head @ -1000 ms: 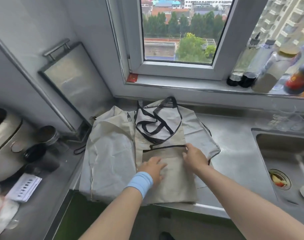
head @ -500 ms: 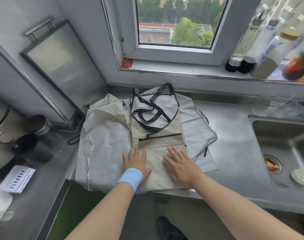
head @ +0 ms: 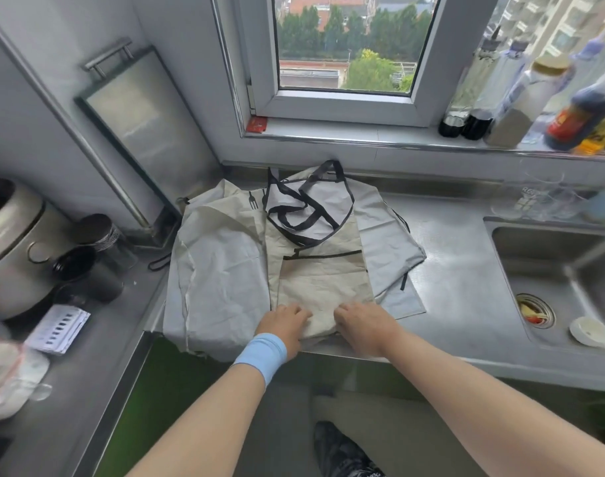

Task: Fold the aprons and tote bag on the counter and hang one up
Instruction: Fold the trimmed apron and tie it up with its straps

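Observation:
A beige apron with black trim [head: 323,284] lies folded into a narrow strip on top of the pile on the steel counter [head: 463,304]. Its black straps [head: 304,215] are bundled at the far end. Under it spread a pale beige cloth [head: 221,273] on the left and a grey cloth [head: 387,242] on the right. My left hand [head: 285,321], with a blue wristband, and my right hand [head: 363,320] curl their fingers over the strip's near edge at the counter's front.
A sink [head: 552,280] with a small white dish [head: 590,330] lies to the right. Bottles [head: 521,98] line the windowsill. A steel tray [head: 146,142] leans on the left wall, with dark cups [head: 84,266] and a rice cooker [head: 8,249] beside it.
Both hands slid back from the middle of the beige apron to its near edge, and their flat fingers have curled onto that edge. The view tilted down.

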